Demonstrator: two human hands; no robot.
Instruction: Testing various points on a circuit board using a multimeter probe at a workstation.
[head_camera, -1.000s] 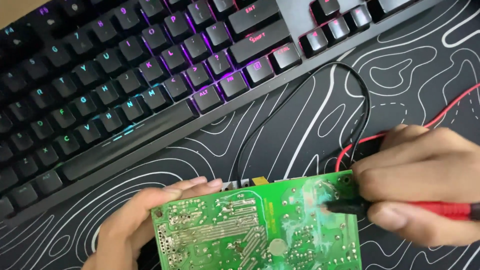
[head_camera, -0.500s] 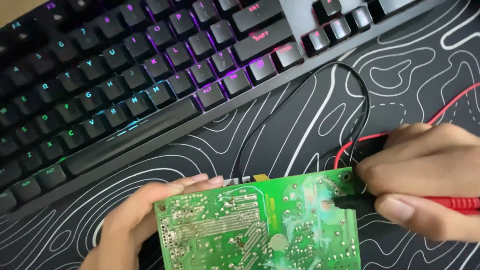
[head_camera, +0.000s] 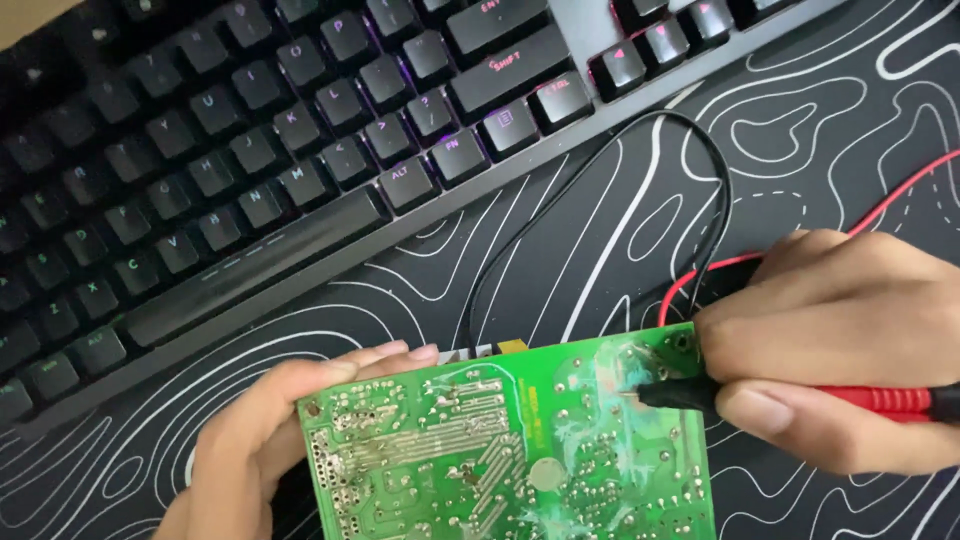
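Note:
A green circuit board (head_camera: 500, 450) with its soldered side up sits at the bottom middle. My left hand (head_camera: 265, 430) grips its left edge, fingers curled behind the top edge. My right hand (head_camera: 840, 340) holds a red test probe (head_camera: 880, 400) with a black tip (head_camera: 665, 395). That tip touches the board's upper right area, near some whitish residue. A second black probe seems tucked under the same hand, mostly hidden. Red (head_camera: 900, 195) and black (head_camera: 600, 160) leads run away from the hand.
A black backlit keyboard (head_camera: 300, 150) fills the upper left. Everything rests on a black desk mat with white wavy lines (head_camera: 800, 120). The black lead loops over the mat between the keyboard and the board.
The probe tip stays on the board's upper right. The view has shifted slightly. The keyboard's purple backlight looks dimmer now.

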